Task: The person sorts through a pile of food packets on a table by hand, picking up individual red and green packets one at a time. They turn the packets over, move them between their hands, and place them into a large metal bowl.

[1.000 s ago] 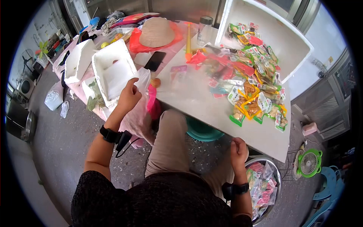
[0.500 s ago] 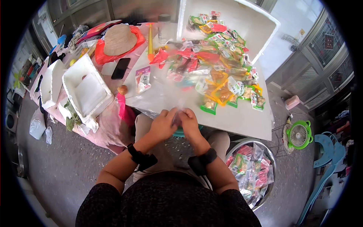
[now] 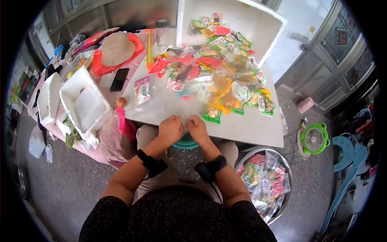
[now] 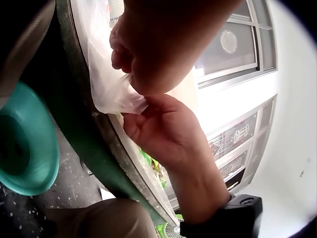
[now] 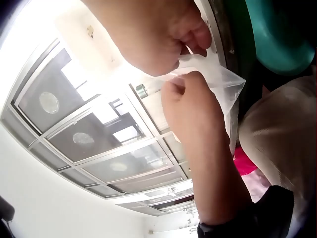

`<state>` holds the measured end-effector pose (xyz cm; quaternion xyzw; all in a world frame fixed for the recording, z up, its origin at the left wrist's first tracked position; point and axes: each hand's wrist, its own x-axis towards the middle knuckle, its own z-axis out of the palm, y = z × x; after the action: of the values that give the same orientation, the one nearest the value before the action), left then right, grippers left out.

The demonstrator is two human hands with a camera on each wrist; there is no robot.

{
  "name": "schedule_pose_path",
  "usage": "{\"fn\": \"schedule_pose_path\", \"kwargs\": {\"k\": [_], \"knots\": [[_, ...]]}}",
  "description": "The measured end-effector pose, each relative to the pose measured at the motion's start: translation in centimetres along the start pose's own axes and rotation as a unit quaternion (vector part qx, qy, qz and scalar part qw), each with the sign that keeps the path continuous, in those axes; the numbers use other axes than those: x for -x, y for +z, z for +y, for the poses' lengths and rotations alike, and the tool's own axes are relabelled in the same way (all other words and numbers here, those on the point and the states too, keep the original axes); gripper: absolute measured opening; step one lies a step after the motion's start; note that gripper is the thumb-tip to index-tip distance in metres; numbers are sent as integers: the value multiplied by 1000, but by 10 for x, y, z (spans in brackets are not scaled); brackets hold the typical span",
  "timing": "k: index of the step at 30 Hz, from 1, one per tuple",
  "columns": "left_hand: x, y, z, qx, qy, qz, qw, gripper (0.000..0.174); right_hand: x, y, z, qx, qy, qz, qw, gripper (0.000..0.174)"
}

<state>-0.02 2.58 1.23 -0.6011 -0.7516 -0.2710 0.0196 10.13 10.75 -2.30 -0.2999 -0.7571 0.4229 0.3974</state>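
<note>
At the table's front edge, my left hand point(image 3: 171, 128) and right hand point(image 3: 196, 126) are close together. Between them they pinch a clear plastic bag point(image 4: 106, 79), which hangs thin and crumpled by the table edge in the left wrist view. The same bag fans out from the fingers in the right wrist view. Just beyond the hands lies a pink and white packet point(image 3: 142, 90) on the white tabletop point(image 3: 161, 109). Several small food packets point(image 3: 225, 94), in green, yellow and red, are heaped at the right.
A white foam box point(image 3: 231, 6) stands on its side behind the heap. Another foam box point(image 3: 66, 94), a phone point(image 3: 119, 80) and a straw hat point(image 3: 118, 49) are at left. Below right is a metal basin point(image 3: 287, 201) of filled bags; a teal tub point(image 3: 186, 142) sits under the table.
My left hand has come from beside the foam box, my right from near the basin, to meet at the table edge. Both now hold the bag, slightly farther apart than half a second ago.
</note>
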Motion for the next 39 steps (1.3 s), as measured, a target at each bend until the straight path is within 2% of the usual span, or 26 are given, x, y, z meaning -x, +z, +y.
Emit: {"fn": "schedule_pose_path", "kwargs": {"k": [3, 4, 7, 9, 11, 13, 15, 16, 19, 20, 23, 26, 29, 30, 31, 32, 33, 34, 36, 39], "knots": [[-6, 13, -6, 97, -54, 78, 991, 11, -6, -23, 7, 10, 67, -23, 997, 11], [-9, 15, -6, 91, -51, 69, 992, 12, -10, -33, 3, -7, 112, -67, 991, 12], [-17, 22, -1, 74, -41, 32, 996, 13, -26, -64, -3, -47, 150, -70, 985, 15], [-19, 30, 4, 66, -36, -8, 997, 13, -47, -90, 17, 107, 10, 23, 994, 18], [-19, 34, 8, 47, -26, -16, 998, 12, -73, -119, 11, 194, 1, 77, 978, 22], [-19, 37, 8, 37, -24, -22, 999, 12, -100, -143, 37, 296, -15, 125, 947, 26], [-20, 39, 7, 36, -29, -23, 999, 11, -120, -160, 48, 356, -6, 124, 926, 32], [-20, 40, 7, 42, -30, -15, 999, 12, -128, -165, 49, 426, 44, 93, 899, 38], [-18, 40, 6, 50, -30, 3, 998, 12, -139, -165, 51, 534, 33, 45, 844, 39], [-18, 42, 6, 47, -30, 2, 998, 12, -139, -163, 55, 554, -17, 65, 830, 40], [-16, 42, 4, 49, -14, 14, 999, 12, -138, -160, 40, 500, 72, -7, 863, 43], [-15, 44, 4, 44, -11, 10, 999, 13, -132, -162, 55, 453, 165, -49, 875, 48], [-15, 41, 6, 44, -16, 2, 999, 14, -111, -171, 83, 363, 106, -39, 925, 54], [-15, 39, 8, 47, -18, 0, 999, 14, -100, -172, 92, 298, 45, -20, 953, 55], [-14, 38, 9, 56, -17, 12, 998, 14, -91, -172, 78, 186, 153, -26, 970, 53], [-13, 37, 10, 65, -16, 23, 997, 14, -83, -173, 62, 69, 257, -32, 963, 52], [-12, 36, 10, 74, -16, 35, 996, 14, -74, -171, 50, -49, 355, -37, 933, 50], [-11, 36, 10, 72, -9, 39, 997, 14, -65, -168, 48, -169, 354, -34, 919, 46], [-10, 38, 9, 67, 5, 46, 997, 15, -45, -157, 45, -402, 337, -26, 851, 39], [-10, 42, 7, 51, 6, 43, 998, 14, -20, -136, -4, -271, 307, 112, 905, 41]]}}
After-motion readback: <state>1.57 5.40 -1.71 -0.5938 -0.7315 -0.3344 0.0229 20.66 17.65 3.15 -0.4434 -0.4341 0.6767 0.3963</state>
